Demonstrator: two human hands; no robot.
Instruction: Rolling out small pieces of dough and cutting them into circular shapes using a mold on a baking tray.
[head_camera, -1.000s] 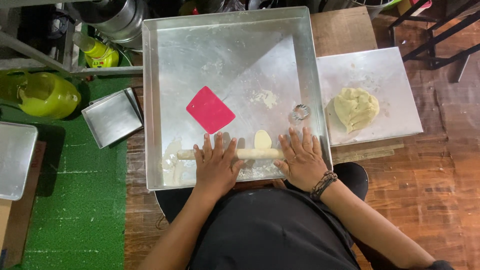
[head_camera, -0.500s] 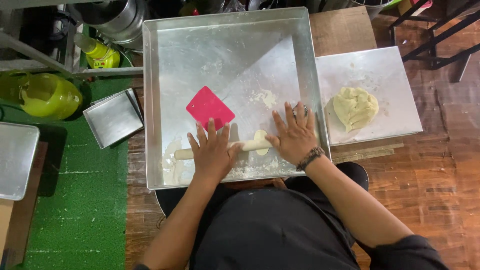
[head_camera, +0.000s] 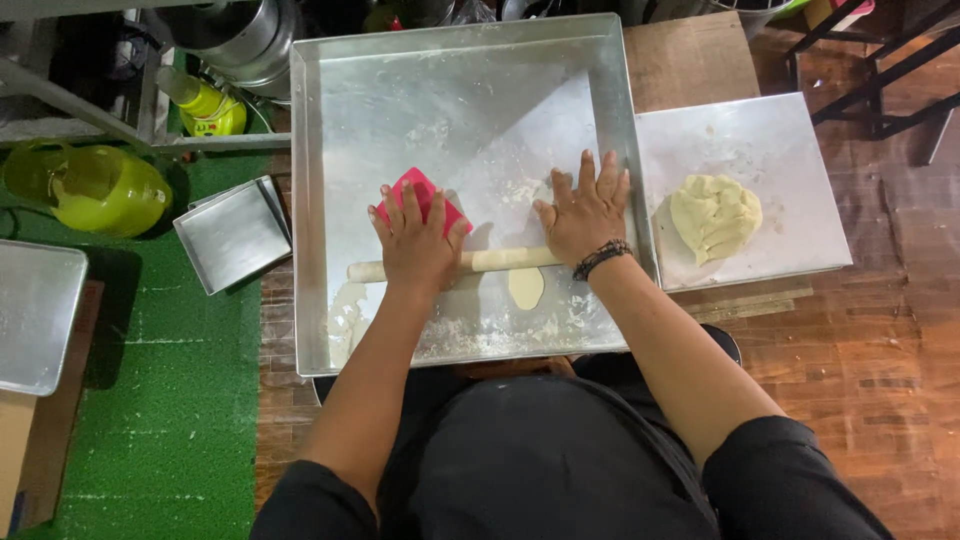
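Closest to the camera, two bare forearms in pushed-up black sleeves reach forward from the person's dark lap, both nearly straight. Each ends in a flat, open palm pressed down on a long pale wooden rolling pin (head_camera: 455, 265) that lies crosswise; neither hand curls around it. The left hand (head_camera: 418, 240) sits over the pin's left part with fingers spread and pointing away from the body, its fingertips overlapping a pink plastic dough scraper (head_camera: 422, 192) lying just beyond the pin. The right hand (head_camera: 585, 213), with a dark beaded bracelet at the wrist, rests its heel on the pin's right end, fingers fanned forward. Between the two hands, just on the body side of the pin, lies a small flattened oval of pale dough (head_camera: 525, 286), touching the pin's edge. All of this sits on the floury floor of a large square metal tray (head_camera: 450, 90). Beyond the right hand, outside the tray wall, a lump of pale yellow dough (head_camera: 714, 215) rests on a flat square metal sheet (head_camera: 760, 140). Well off past the left hand stand a small square metal pan (head_camera: 232, 235) and a yellow-green plastic jug (head_camera: 90, 190) on green matting.
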